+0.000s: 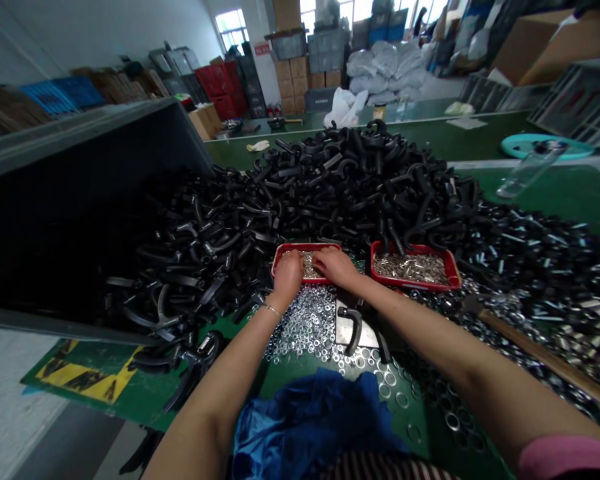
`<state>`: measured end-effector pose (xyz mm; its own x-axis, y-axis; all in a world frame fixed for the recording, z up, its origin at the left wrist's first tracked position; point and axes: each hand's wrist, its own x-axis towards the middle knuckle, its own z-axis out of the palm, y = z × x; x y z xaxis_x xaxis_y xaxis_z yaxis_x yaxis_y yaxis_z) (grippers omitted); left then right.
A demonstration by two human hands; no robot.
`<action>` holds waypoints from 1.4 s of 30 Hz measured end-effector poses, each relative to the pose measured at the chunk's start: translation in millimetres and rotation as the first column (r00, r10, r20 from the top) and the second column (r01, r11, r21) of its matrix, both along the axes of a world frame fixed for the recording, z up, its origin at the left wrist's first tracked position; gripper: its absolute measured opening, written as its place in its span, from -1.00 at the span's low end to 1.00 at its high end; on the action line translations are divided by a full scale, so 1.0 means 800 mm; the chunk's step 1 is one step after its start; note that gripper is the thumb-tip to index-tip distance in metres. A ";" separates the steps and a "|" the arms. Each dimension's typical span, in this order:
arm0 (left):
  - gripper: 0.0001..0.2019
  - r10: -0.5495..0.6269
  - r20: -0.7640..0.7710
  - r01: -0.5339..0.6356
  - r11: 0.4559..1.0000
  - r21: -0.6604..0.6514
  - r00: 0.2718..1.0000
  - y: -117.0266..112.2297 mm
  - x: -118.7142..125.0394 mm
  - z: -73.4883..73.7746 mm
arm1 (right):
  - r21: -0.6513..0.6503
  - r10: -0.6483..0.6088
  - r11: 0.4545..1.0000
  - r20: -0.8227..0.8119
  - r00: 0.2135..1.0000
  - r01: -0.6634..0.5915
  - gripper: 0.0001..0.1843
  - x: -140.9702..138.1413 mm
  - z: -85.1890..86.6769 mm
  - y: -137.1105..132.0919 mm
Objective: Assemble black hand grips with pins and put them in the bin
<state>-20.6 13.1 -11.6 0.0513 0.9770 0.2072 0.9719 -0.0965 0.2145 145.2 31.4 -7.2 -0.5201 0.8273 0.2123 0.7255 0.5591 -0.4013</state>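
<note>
My left hand [289,272] reaches into the left part of a small red tray [307,247] of tiny metal pieces [308,265]. Its fingers are bent and close together, with the tips down at the pieces. From the right, my right hand [337,265] comes over the same tray, its fingers curled together and thumb near them. What either hand pinches is too small or hidden to make out. Below my right wrist, a black curved handle [353,331] lies on a metal plate [344,327]. Many small nuts [305,323] spread in front of the tray.
A second red tray [453,270] holds small metal pins. Behind stands a big heap of black handles [340,177], spilling from a tipped grey crate [105,123]. On the right are a hammer [540,350] and a clear bottle [530,170]. Blue cloth [320,420] lies near my body.
</note>
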 end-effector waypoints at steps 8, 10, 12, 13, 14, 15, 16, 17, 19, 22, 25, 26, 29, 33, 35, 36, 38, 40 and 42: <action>-0.91 -0.113 0.625 0.018 0.988 0.156 0.772 -0.069 -0.001 0.014 | -0.172 -0.088 0.985 -0.325 0.942 0.032 -0.87 0.049 0.026 -0.028; -0.90 -0.106 0.679 0.063 0.994 0.088 0.726 -0.104 0.002 0.012 | -0.308 -0.142 0.951 -0.449 0.882 -0.004 -0.86 0.088 0.022 -0.062; -0.88 -0.073 0.747 0.118 0.993 -0.008 0.661 -0.134 0.008 0.008 | -0.461 -0.236 0.887 -0.508 0.829 -0.030 -0.86 0.125 0.013 -0.103; -0.87 -0.053 0.782 0.149 0.988 -0.052 0.621 -0.145 0.013 0.005 | -0.486 -0.266 0.874 -0.483 0.834 -0.003 -0.85 0.139 0.008 -0.122; -0.87 -0.035 0.813 0.178 0.980 -0.085 0.580 -0.154 0.019 0.004 | -0.466 -0.274 0.884 -0.444 0.853 0.042 -0.85 0.149 0.003 -0.139; -0.87 -0.025 0.839 0.203 0.974 -0.103 0.544 -0.158 0.027 0.002 | -0.405 -0.260 0.910 -0.400 0.879 0.085 -0.85 0.155 -0.001 -0.153; -0.88 -0.022 0.858 0.222 0.969 -0.109 0.513 -0.160 0.035 0.001 | -0.316 -0.228 0.942 -0.362 0.904 0.112 -0.84 0.157 -0.004 -0.164; -0.88 -0.027 0.869 0.237 0.966 -0.105 0.495 -0.160 0.043 0.001 | -0.218 -0.185 0.969 -0.330 0.926 0.116 -0.83 0.156 -0.007 -0.170; -0.88 -0.059 0.863 0.252 0.964 -0.081 0.502 -0.157 0.059 0.002 | -0.068 -0.094 0.995 -0.265 0.960 0.079 -0.81 0.149 -0.011 -0.175; -0.89 -0.162 0.779 0.264 0.965 -0.004 0.606 -0.154 0.074 0.003 | 0.031 -0.041 0.998 -0.146 0.988 0.046 -0.79 0.141 -0.017 -0.173; -0.91 -0.267 0.666 0.306 0.950 0.061 0.696 -0.156 0.079 0.002 | 0.081 -0.040 0.996 -0.067 0.997 0.046 -0.77 0.140 -0.024 -0.173; -0.90 -0.290 0.634 0.322 0.944 0.068 0.717 -0.157 0.080 0.000 | 0.095 -0.040 0.995 -0.049 0.998 0.044 -0.77 0.141 -0.026 -0.174; -0.90 -0.351 0.520 0.370 0.927 0.071 0.779 -0.156 0.085 -0.002 | 0.137 -0.037 0.990 0.021 0.999 0.034 -0.74 0.142 -0.028 -0.178; -0.89 -0.420 0.341 0.426 0.903 0.061 0.841 -0.152 0.099 -0.004 | 0.163 -0.020 0.987 0.092 0.996 0.005 -0.71 0.140 -0.025 -0.182; -0.87 -0.435 0.276 0.437 0.898 0.059 0.857 -0.151 0.106 -0.005 | 0.157 -0.028 0.988 0.068 0.997 0.017 -0.71 0.139 -0.025 -0.182; -0.86 -0.440 0.252 0.441 0.896 0.059 0.862 -0.151 0.109 -0.006 | 0.150 -0.036 0.988 0.039 0.999 0.030 -0.72 0.139 -0.025 -0.182; -0.85 -0.450 0.222 0.448 0.892 0.061 0.865 -0.151 0.112 -0.008 | 0.138 -0.057 0.989 -0.024 0.998 0.060 -0.74 0.140 -0.028 -0.182; -0.84 -0.457 0.210 0.454 0.889 0.061 0.864 -0.151 0.114 -0.010 | 0.134 -0.065 0.988 -0.052 0.997 0.071 -0.75 0.140 -0.032 -0.183; -0.83 -0.456 0.201 0.454 0.889 0.059 0.867 -0.151 0.114 -0.013 | 0.144 -0.073 0.987 -0.027 0.997 0.076 -0.74 0.140 -0.034 -0.184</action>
<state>70.7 -107.8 -21.7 0.4457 0.8534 0.2705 0.7544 -0.5207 0.3997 257.0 -115.8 -34.5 -0.4520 0.8233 0.3432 0.7594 0.5570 -0.3362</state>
